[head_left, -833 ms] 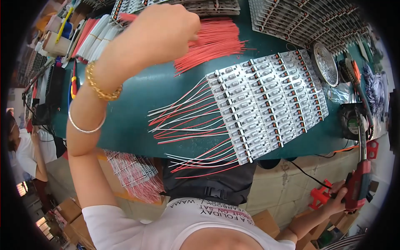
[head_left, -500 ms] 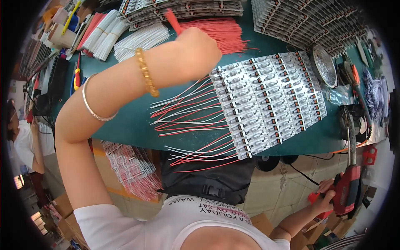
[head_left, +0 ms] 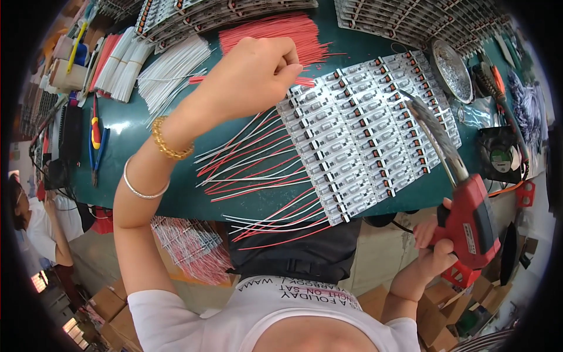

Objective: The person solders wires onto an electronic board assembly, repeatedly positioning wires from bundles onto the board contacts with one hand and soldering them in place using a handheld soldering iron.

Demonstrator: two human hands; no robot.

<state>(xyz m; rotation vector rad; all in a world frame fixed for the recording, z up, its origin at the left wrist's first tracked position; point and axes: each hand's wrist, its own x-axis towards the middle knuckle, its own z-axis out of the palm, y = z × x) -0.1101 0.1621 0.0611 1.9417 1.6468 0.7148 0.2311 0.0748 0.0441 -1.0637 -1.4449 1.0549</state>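
My left hand (head_left: 252, 73) is closed around a small bunch of red wires (head_left: 304, 81). Their ends show on both sides of it, at the upper left corner of a panel of small circuit boards (head_left: 363, 138). Red and white wires (head_left: 258, 170) trail leftward from the panel's left edge. In my right hand (head_left: 433, 246) is a red-and-black soldering gun (head_left: 471, 220), its long metal nose slanting up over the right part of the panel. Whether the nose touches a board I cannot tell.
Behind lie piles of red wires (head_left: 293, 38) and white wires (head_left: 176, 67), below stacked board panels (head_left: 211, 20). Pliers (head_left: 97, 141) rest at left. A metal dish (head_left: 450, 70) and a small black fan (head_left: 501, 155) stand at right. Another person (head_left: 41, 223) sits far left.
My left hand has come down from the red pile toward the panel with the red wires. My right hand has raised the soldering gun, swinging its nose over the panel.
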